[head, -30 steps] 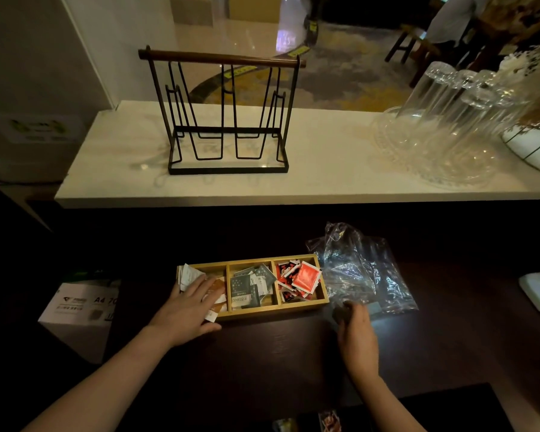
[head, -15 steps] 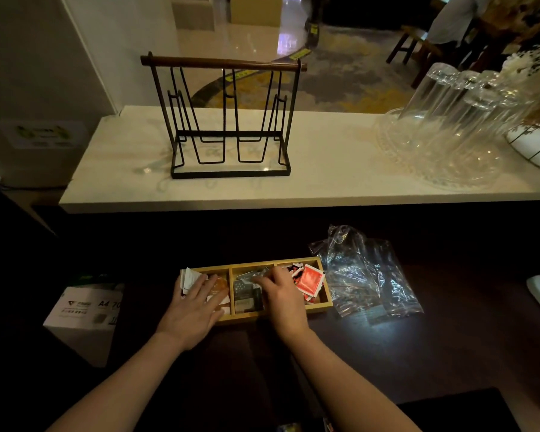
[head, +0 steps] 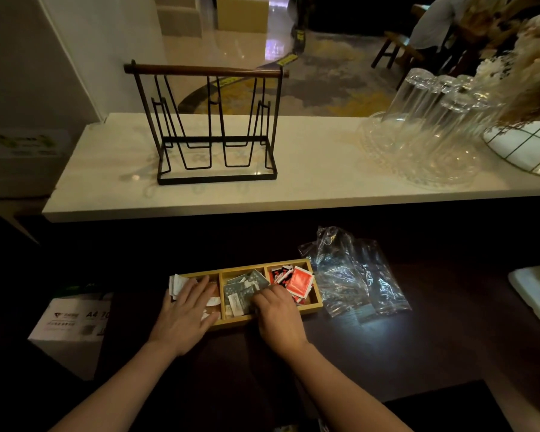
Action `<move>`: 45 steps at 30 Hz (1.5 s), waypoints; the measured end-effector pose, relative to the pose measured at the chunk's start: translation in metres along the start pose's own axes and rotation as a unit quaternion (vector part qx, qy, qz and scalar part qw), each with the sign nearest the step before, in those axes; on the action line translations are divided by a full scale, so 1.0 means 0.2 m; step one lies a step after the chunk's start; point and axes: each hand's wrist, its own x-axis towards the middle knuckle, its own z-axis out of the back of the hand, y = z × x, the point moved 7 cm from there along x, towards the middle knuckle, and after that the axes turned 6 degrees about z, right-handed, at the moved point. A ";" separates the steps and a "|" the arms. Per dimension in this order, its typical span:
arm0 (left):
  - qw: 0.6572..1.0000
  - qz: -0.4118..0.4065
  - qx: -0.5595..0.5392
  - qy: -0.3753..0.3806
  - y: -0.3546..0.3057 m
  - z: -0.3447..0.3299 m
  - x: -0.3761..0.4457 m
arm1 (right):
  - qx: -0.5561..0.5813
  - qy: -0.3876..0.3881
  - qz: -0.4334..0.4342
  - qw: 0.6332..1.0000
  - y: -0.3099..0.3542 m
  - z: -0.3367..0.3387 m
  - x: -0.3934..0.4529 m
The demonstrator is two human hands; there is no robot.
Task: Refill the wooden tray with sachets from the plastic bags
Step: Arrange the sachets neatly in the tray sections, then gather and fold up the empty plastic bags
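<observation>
A wooden tray with three compartments sits on the dark counter. The left one holds white and orange sachets, the middle one grey-green sachets, the right one red and black sachets. My left hand lies flat over the left compartment, fingers spread on the sachets. Over the front of the middle compartment, my right hand has its fingers curled down among the grey-green sachets; whether it holds one is hidden. Clear crumpled plastic bags lie just right of the tray.
A black wire rack with a wooden handle stands on the raised marble ledge. Upturned glasses on a glass dish and a wire basket are at the ledge's right. An A4 paper box is lower left, a white object at right.
My right hand left the bags' edge, moved left to the tray and settled on the middle compartment. My left hand stayed on the left compartment.
</observation>
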 end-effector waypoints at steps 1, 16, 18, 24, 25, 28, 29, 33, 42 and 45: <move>1.000 0.000 -0.013 -0.017 -0.01 0.03 -0.01 | -0.001 -0.012 -0.020 1.000 -0.03 0.02 -0.02; 0.967 -0.157 -0.182 -0.082 -0.67 0.43 -0.03 | 0.015 -0.095 -0.274 0.957 -0.76 0.34 -0.18; 0.965 -0.176 -0.183 -0.069 -0.77 0.42 -0.02 | 0.031 -0.096 -0.381 0.919 -0.96 0.37 -0.24; 0.960 -0.199 -0.195 -0.035 -0.97 0.38 0.04 | 0.055 -0.026 -0.552 0.832 -1.32 0.35 -0.44; 0.959 -0.197 -0.202 -0.026 -0.98 0.38 0.05 | 0.065 -0.017 -0.572 0.818 -1.37 0.34 -0.48; 0.951 -0.188 -0.244 -0.005 -1.04 0.41 0.09 | 0.089 0.019 -0.606 0.790 -1.46 0.30 -0.59; 0.950 -0.193 -0.245 -0.005 -1.06 0.42 0.09 | 0.088 0.032 -0.608 0.788 -1.48 0.29 -0.60; 0.958 -0.266 -0.110 -0.013 -1.18 0.39 0.09 | 0.057 0.081 -0.606 0.789 -1.51 0.27 -0.63; 0.949 -0.284 0.127 0.040 -1.35 0.25 0.23 | 0.250 0.092 -0.574 0.774 -1.53 0.22 -0.56; 0.914 -0.298 0.272 0.042 -1.39 0.17 0.26 | 0.363 -0.011 -0.565 0.741 -1.58 0.23 -0.58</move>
